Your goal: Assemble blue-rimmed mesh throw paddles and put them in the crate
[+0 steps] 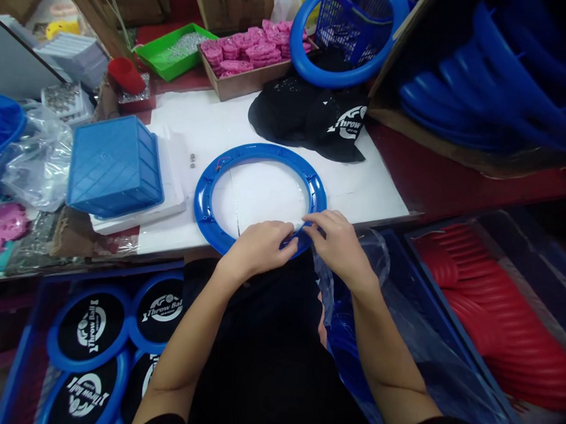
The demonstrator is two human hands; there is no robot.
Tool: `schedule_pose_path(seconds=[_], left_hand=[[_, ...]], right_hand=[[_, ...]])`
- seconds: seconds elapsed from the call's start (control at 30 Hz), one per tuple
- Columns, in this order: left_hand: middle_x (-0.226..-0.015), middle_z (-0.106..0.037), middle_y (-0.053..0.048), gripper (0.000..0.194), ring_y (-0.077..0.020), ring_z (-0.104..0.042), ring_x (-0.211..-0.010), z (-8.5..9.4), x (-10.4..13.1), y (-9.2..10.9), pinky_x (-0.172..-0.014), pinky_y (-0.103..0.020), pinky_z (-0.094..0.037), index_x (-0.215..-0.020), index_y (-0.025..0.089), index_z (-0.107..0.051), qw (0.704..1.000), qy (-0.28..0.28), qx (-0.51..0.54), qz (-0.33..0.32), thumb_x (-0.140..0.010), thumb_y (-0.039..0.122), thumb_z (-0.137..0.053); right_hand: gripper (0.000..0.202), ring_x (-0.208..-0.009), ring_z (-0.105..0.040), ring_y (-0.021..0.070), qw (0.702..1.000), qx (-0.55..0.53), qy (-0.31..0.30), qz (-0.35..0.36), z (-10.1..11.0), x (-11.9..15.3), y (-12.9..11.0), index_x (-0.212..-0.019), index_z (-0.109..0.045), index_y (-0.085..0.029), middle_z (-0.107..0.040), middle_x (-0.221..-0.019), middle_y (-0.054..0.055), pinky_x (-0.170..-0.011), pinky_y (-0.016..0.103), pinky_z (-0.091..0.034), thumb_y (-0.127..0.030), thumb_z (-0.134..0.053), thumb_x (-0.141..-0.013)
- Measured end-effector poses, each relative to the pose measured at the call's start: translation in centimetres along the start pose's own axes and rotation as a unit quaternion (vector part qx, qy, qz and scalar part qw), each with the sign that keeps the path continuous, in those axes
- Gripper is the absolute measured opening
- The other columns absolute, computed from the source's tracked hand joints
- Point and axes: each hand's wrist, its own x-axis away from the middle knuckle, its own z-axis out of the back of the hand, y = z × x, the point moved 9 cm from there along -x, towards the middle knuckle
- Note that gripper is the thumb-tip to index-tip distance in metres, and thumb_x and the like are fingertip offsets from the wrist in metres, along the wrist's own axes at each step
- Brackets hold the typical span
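A blue plastic ring (262, 150) lies on the white work surface with its hollow, studded side up. A small wired part (221, 163) sits in its channel at the upper left. My left hand (262, 248) is at the near right part of the ring, its thumb and fingers closed in a pinch. Just to the right, my right hand (333, 239) pinches over the same stretch of rim. The fingertips of both hands nearly meet, and whatever small thing they hold is hidden. Beyond the ring lie black fabric pieces (291, 115) with white "Throw Ball" print.
A blue bin (113, 167) stands left, near small metal pieces (192, 161). Behind are a green tray (172, 51), a box of pink pieces (252, 51) and another blue ring (345, 77). Finished-looking discs (90, 325) lie below left; red rings (498, 321) fill a crate below right.
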Motion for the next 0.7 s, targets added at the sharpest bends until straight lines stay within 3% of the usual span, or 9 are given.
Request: schedule_pose_path(seconds=[0.2, 0.3, 0.47, 0.6, 0.7], left_hand=[[-0.109, -0.074, -0.014, 0.029, -0.0275, -0.072, -0.098, -0.8, -0.6, 0.4, -0.085, -0.037, -0.055, -0.119, 0.01, -0.065, 0.999, -0.026, -0.034, 0.02, -0.098, 0.01, -0.045], [-0.106, -0.074, -0.013, 0.025, -0.0261, -0.072, -0.094, -0.7, 0.0, 0.2, -0.081, -0.035, -0.054, -0.113, 0.012, -0.066, 0.999, -0.038, -0.027, -0.003, -0.097, 0.01, -0.046], [-0.095, -0.072, -0.008, 0.013, -0.021, -0.068, -0.085, -0.6, 0.9, -0.7, -0.075, -0.031, -0.049, -0.093, 0.017, -0.063, 0.999, -0.037, -0.006, -0.034, -0.096, 0.011, -0.052], [-0.089, -0.07, -0.005, 0.013, -0.0196, -0.066, -0.082, -0.6, 1.1, -1.1, -0.073, -0.029, -0.046, -0.089, 0.018, -0.061, 0.999, -0.014, 0.004, -0.044, -0.095, 0.01, -0.052], [-0.088, -0.07, -0.005, 0.014, -0.0197, -0.065, -0.081, -0.6, 1.1, -1.2, -0.073, -0.03, -0.046, -0.089, 0.018, -0.063, 0.999, -0.005, 0.011, -0.045, -0.095, 0.011, -0.052]], right_hand=[[0.017, -0.089, -0.06, 0.0289, 0.999, 0.037, -0.032, -0.015, -1.8, 0.5, -1.4, -0.105, -0.069, -0.022, -0.069, -0.093, 0.009, -0.082, 0.042, -0.047, -0.016, -0.055, -0.099], [0.012, -0.09, -0.061, 0.0273, 0.997, 0.031, -0.056, -0.036, -2.0, 0.6, -1.7, -0.104, -0.068, -0.023, -0.068, -0.091, 0.008, -0.081, 0.039, -0.046, -0.018, -0.057, -0.099], [0.01, -0.078, -0.062, 0.02, 0.99, -0.071, -0.103, -0.063, -0.9, -0.1, -1.2, -0.105, -0.067, -0.022, -0.068, -0.086, 0.002, -0.075, 0.033, -0.046, -0.024, -0.064, -0.096], [0.009, -0.079, -0.062, 0.0186, 0.993, -0.074, -0.089, -0.031, 0.4, -1.4, -1.3, -0.087, -0.065, -0.022, -0.069, -0.086, 0.002, -0.076, 0.032, -0.047, -0.024, -0.064, -0.095], [0.009, -0.083, -0.063, 0.0194, 0.995, -0.06, -0.079, -0.014, 0.3, -1.8, -1.4, -0.087, -0.063, -0.022, -0.068, -0.087, 0.003, -0.079, 0.032, -0.047, -0.022, -0.063, -0.095]])
